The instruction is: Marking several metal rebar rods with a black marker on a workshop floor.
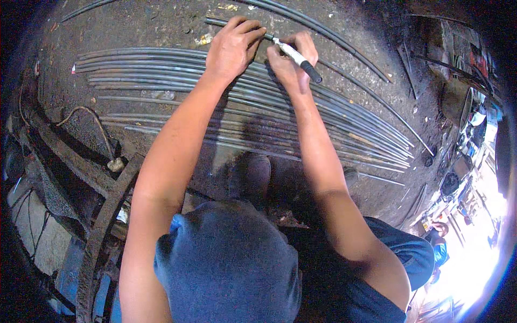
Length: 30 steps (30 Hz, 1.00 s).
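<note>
My left hand [231, 51] is at the top of the view, its fingers closed over a metal rod [216, 21] whose end sticks out to the left. Pinched in my right hand [295, 62] is a white marker [293, 54] with a black rear end. Its tip meets the rod just right of my left fingers, or comes very close to it; contact is hard to make out. Beneath both wrists, several long grey metal rods [161, 71] lie side by side on the dirty floor, partly hidden by my forearms.
More rods [344, 46] lie beyond my hands at the far right. A rusty metal frame [107, 226] stands at the near left. Scrap and clutter [458, 177] cover the right side, where another person [439, 245] appears near bright light.
</note>
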Each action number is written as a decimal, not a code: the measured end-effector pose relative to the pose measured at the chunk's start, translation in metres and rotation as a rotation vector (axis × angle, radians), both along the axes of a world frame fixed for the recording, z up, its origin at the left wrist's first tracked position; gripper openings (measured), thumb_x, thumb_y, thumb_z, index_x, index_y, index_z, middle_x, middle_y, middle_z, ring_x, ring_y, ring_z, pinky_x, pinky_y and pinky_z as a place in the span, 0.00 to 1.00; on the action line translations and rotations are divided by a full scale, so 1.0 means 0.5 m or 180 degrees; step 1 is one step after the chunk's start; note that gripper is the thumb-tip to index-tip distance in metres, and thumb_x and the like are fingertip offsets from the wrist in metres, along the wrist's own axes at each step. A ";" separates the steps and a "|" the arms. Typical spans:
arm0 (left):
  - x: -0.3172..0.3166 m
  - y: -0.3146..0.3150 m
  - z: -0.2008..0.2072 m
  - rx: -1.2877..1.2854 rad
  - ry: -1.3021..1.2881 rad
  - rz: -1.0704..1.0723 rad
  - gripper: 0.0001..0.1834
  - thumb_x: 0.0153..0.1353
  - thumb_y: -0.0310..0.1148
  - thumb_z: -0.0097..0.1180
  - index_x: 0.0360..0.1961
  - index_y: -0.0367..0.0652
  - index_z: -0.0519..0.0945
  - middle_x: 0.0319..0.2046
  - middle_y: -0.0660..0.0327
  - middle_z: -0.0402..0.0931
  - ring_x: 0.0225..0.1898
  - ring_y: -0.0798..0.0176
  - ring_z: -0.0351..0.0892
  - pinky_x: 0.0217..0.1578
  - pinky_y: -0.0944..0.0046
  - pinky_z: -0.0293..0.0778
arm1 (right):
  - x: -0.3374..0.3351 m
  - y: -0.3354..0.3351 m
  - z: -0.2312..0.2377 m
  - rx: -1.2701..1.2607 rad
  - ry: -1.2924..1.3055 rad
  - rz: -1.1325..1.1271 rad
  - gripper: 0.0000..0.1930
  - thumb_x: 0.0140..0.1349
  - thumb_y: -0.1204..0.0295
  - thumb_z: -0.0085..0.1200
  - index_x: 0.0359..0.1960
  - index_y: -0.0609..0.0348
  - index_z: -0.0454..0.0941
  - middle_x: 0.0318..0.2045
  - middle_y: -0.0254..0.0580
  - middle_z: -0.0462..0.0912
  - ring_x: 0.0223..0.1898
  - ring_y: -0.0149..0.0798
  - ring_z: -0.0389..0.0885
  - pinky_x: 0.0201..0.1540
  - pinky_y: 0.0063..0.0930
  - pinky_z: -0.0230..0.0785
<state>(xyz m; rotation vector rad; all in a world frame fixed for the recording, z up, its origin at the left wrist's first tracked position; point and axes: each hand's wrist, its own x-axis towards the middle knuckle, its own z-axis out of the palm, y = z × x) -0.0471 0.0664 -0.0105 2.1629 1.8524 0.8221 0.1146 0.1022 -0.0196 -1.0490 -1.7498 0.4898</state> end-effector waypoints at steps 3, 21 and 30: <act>-0.002 -0.001 -0.002 0.0004 0.0003 -0.0007 0.17 0.57 0.28 0.64 0.50 0.46 0.87 0.52 0.60 0.82 0.57 0.51 0.77 0.57 0.54 0.77 | -0.001 0.001 0.001 0.0047 -0.0048 0.0089 0.12 0.39 0.80 0.64 0.24 0.60 0.73 0.24 0.46 0.75 0.25 0.50 0.76 0.29 0.39 0.72; 0.003 0.003 0.000 0.0223 0.0050 0.0038 0.14 0.56 0.29 0.64 0.45 0.45 0.88 0.49 0.63 0.83 0.54 0.55 0.78 0.52 0.56 0.79 | 0.000 0.002 -0.006 0.0010 -0.0117 0.0047 0.11 0.40 0.78 0.65 0.23 0.59 0.74 0.24 0.45 0.76 0.25 0.50 0.76 0.29 0.39 0.71; 0.000 0.000 -0.002 0.0209 0.0085 0.0058 0.14 0.56 0.30 0.64 0.45 0.45 0.87 0.49 0.63 0.83 0.54 0.55 0.78 0.54 0.57 0.79 | 0.003 0.004 -0.009 -0.0069 0.0163 -0.0100 0.11 0.41 0.79 0.66 0.24 0.58 0.74 0.24 0.45 0.77 0.25 0.48 0.78 0.30 0.37 0.72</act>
